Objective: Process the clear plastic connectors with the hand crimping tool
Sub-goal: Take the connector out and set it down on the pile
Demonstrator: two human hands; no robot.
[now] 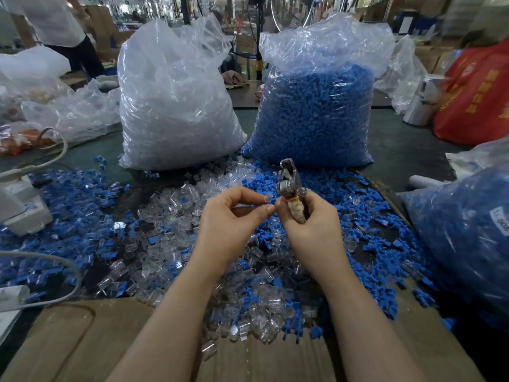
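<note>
A: How much room is there around the hands?

B: Not much ahead. Two tall bags stand at the far side of the surface — a clear bag to the left, a blue bag to the right — touching at their bases. A third bag of blue pieces closes in the right edge. On the left, a white power strip and its grey cable lie near the edge.

A: And nearer the person?

B: Cardboard covers the near edge. Between it and the bags the surface is strewn with loose parts: clear connectors mostly in the middle, blue caps spread left and right. The hands hover above this pile, mid-surface, with open air between them and the bags.

A: What does the right hand hold?

B: The right hand is curled round the handle of the crimper. The tool stands nearly upright, its metal head above the fist, pointing toward the blue bag.

A: The left?

B: The left hand pinches thumb against forefinger, its tips just beside the right fist and below the tool head. Something small and clear seems to sit at the fingertips — I cannot tell for certain that it is a connector.
</note>
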